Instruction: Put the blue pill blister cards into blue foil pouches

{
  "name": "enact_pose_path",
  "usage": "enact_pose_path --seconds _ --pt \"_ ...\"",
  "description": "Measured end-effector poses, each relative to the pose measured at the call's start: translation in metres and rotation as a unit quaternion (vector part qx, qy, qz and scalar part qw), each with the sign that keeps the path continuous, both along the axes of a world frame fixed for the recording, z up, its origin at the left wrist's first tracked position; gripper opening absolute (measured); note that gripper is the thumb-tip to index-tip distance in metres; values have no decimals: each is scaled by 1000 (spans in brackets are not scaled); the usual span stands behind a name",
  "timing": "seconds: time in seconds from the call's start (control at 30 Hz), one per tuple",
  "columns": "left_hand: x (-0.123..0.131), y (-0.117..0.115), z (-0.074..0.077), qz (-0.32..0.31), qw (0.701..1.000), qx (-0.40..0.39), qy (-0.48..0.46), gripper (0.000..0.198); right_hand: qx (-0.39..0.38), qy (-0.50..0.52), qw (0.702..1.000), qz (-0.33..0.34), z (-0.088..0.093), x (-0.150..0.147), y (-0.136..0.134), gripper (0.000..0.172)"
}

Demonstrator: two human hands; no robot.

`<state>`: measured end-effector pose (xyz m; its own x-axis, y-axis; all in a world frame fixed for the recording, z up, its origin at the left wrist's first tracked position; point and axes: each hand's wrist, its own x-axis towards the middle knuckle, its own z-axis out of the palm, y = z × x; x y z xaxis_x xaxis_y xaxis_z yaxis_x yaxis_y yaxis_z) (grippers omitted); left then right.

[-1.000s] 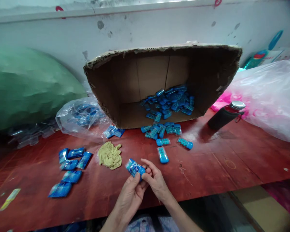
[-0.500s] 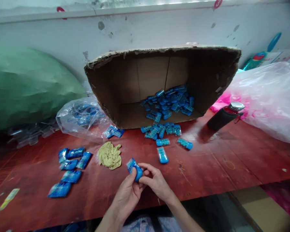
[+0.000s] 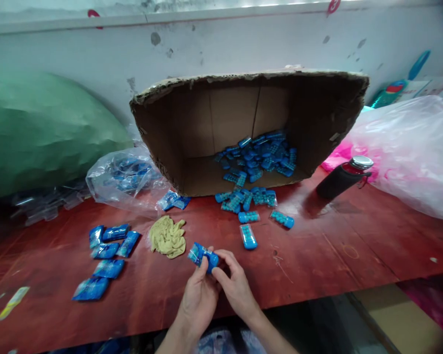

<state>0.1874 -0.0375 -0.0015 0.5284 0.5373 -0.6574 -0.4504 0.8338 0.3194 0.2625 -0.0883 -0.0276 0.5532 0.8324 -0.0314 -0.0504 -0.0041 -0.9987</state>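
Near the table's front edge, my left hand [image 3: 200, 294] grips a small blue packet [image 3: 207, 259], thumb on top. My right hand [image 3: 237, 284] is closed at the packet's right end, thumb and fingertips on it. To the left on the table lie several similar filled blue packets [image 3: 109, 269]. A crumpled yellow-green cloth [image 3: 168, 237] sits just left of the held packet. Beyond my right hand lies a clear, blue-ended container [image 3: 248, 237] with turquoise pieces inside. More such containers [image 3: 234, 199] are scattered at the mouth of the cardboard box.
A large cardboard box [image 3: 192, 174] lies open toward me, with many blue containers inside. Left of it are a clear plastic bag [image 3: 103, 169] and a big green sack [image 3: 47, 132]. A dark bottle [image 3: 335, 179] stands at right, beside a translucent bag [image 3: 409, 152]. A yellow strip [image 3: 13, 303] lies front left.
The held packet has turned flatter and shifted slightly left, showing more of its printed side. Both hands moved slightly with it. The other things on the table stay put.
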Motion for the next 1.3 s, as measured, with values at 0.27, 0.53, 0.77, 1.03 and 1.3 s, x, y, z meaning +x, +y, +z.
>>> enact_pose_path --seconds 0.27,0.53,0.77,1.03,1.3 --pt "-8 10 -1 -30 961 225 158 22 -3 -91 995 37 21 0 -5 17" --pt "-11 13 5 -57 984 134 103 16 2 -72 997 -5 9 6 -5 26" --pt "-18 8 5 -118 987 106 11 18 27 202 969 136 -2 14 -3 49" --pt "-14 1 0 -62 992 98 43 10 39 96 990 97 3 8 -4 36" --pt "-17 5 3 -80 991 108 27 19 46 181 973 138 -8 13 0 45"
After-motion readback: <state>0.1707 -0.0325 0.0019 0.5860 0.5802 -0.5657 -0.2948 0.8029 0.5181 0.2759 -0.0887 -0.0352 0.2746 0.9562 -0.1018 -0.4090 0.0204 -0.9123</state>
